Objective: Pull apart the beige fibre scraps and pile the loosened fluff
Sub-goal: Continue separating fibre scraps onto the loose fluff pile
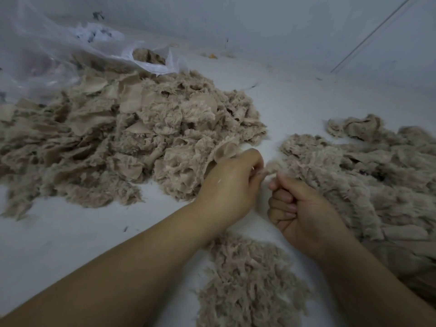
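Your left hand and right hand each pinch one end of a beige scrap, so a pull teases it apart. It hangs above the fluff pile, letting loosened fibre drop there.

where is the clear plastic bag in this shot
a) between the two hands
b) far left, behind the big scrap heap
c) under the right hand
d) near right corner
b: the clear plastic bag lies at the far left behind the big scrap heap, away from both the left hand and the right hand.
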